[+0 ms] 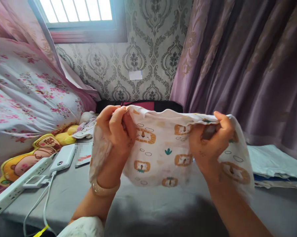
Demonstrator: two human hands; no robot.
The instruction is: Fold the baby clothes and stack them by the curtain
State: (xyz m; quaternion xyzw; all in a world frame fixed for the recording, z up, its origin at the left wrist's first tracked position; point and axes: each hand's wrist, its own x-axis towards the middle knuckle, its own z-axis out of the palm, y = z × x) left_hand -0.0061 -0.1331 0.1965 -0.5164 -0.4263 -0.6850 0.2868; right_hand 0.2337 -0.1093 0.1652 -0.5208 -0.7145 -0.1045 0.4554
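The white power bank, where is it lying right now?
The white power bank lies on the grey surface at the left of the head view, left of the left hand, between a power strip and a small card.

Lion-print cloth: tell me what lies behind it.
Behind the lion-print cloth, held up by the left hand and right hand, a dark and pink bundle shows against the wallpaper. Its lower part is covered.

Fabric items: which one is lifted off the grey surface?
The lion-print cloth, pinched along its top edge by both hands; the folded white stack at right lies flat.
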